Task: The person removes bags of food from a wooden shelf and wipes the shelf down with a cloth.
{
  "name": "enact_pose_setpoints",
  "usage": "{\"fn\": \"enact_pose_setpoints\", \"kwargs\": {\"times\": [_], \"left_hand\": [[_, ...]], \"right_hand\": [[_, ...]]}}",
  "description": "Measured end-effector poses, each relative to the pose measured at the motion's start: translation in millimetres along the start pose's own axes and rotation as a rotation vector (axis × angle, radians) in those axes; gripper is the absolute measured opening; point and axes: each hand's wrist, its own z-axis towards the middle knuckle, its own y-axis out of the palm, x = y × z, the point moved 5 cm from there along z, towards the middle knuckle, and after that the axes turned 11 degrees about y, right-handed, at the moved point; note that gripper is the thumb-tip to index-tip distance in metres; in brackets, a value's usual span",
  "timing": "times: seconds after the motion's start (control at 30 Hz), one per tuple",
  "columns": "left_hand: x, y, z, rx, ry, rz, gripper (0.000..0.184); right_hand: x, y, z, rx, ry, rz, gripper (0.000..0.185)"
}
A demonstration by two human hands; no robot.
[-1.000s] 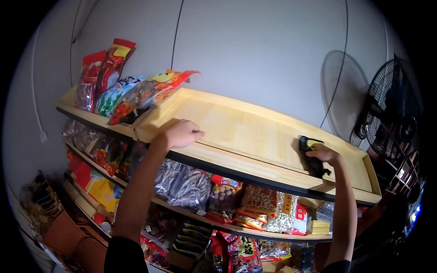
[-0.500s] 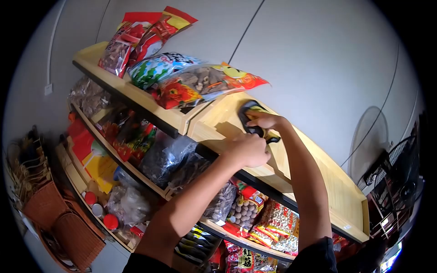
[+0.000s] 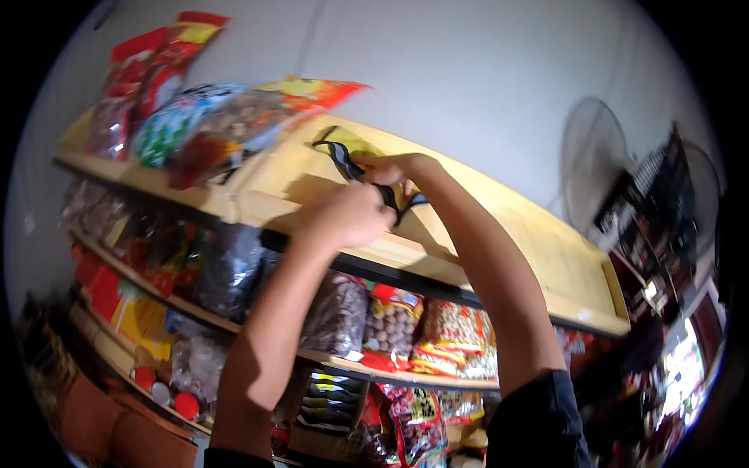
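Both of my hands are over the bare pale wooden top shelf [image 3: 546, 257], at a soft black-and-yellow piece [image 3: 355, 143] with a grey-edged dark border, perhaps a cloth; its exact kind is unclear. My right hand [image 3: 398, 170] reaches in from the right, fingers bent onto its middle. Nearer the shelf's front edge, my left hand [image 3: 351, 217] is closed at the lower end of the same piece, slightly blurred. Part of the piece is hidden behind the fingers.
Large printed food bags [image 3: 234, 117] stand and lie on the shelf's left section. Lower shelves hold a bag of round brown goods [image 3: 390, 324], dark bags [image 3: 335, 312] and red-lidded jars [image 3: 186, 405]. A fan [image 3: 597, 164] stands at right.
The view has swung, so the shelf sits further left and the lower shelves show more. My hands stay at the black-and-yellow piece, which now looks more spread out toward the back.
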Motion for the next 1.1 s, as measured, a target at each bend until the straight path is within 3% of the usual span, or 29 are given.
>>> {"fn": "enact_pose_setpoints", "kwargs": {"times": [0.07, 0.13, 0.2, 0.4, 0.47, 0.53, 0.57, 0.63, 0.67, 0.73, 0.77, 0.8, 0.83, 1.1], "left_hand": [[-9, 3, 6, 0.05, 0.019, 0.08, 0.035], [13, -7, -1, -0.034, -0.035, 0.092, 0.039], [16, -7, -3, 0.07, 0.033, 0.102, 0.04], [-1, 2, 6, 0.118, 0.181, 0.162, 0.036], [-4, 5, 5, 0.152, 0.222, 0.028, 0.034], [-9, 5, 5, 0.138, 0.263, -0.026, 0.032], [-17, 5, 7, 0.275, 0.608, 0.35, 0.031], [-45, 6, 14, 0.25, 0.595, 0.355, 0.031], [-63, 2, 20, 0.049, 0.228, 0.01, 0.032], [-99, 4, 34, -0.02, 0.144, -0.113, 0.033], [-97, 5, 37, -0.018, 0.118, -0.154, 0.032], [-90, 11, 44, -0.01, 0.109, -0.171, 0.032], [-82, 17, 49, -0.002, 0.1, -0.19, 0.032], [4, 103, 120, -0.042, 0.071, -0.229, 0.029]], "right_hand": [[51, 0, -12, 0.01, 0.04, 0.054, 0.074], [119, 1, -21, 0.059, 0.154, 0.068, 0.073], [176, 7, -53, 0.071, 0.28, 0.126, 0.073], [360, 50, -126, 0.103, 0.571, 0.183, 0.071], [463, 72, -109, 0.211, 0.516, 0.094, 0.068], [514, 87, -148, 0.249, 0.636, 0.115, 0.062], [538, 97, -167, 0.271, 0.702, 0.127, 0.059], [577, 113, -193, 0.323, 0.794, 0.136, 0.055], [593, 119, -201, 0.355, 0.829, 0.139, 0.052], [623, 128, -198, 0.409, 0.869, 0.163, 0.049], [660, 137, -172, 0.338, 0.878, 0.28, 0.052], [649, 132, -184, 0.484, 0.895, 0.253, 0.057], [659, 133, -179, 0.231, 0.968, 0.279, 0.06], [716, 120, -204, 0.364, 1.207, 0.477, 0.06]]}}
